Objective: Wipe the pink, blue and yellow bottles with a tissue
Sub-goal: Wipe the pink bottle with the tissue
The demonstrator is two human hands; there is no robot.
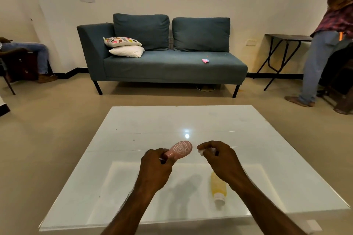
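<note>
- Left hand (155, 166): closed around the narrow neck end of the pink bottle (180, 150), which is lifted clear of the table and tilted so its rounded base points up and away from the person; pale scratch-like lines cover the base end.
- Right hand (219, 155): raised just to the right of the pink bottle, fingers curled and pinched on a small white tissue (201, 151), only a scrap of which shows at the fingertips; the tissue is near the bottle's base but a narrow gap separates them.
- Yellow bottle (218, 187): lying on its side on the table, partly under the right wrist, its white cap end toward the person.
- Blue bottle: not visible in this view.
- Table (191, 120): glossy white top with a bright light reflection just beyond the hands.
- Sofa (168, 63): dark blue-grey, against the far wall, with two small cushions (125, 46) stacked at its left end and a small pink object (205, 60) on the seat.
- Seated person (28, 51): at the far left edge, legs only in view.
- Standing person (328, 44): at the far right, beside a dark folding table (286, 37).
</note>
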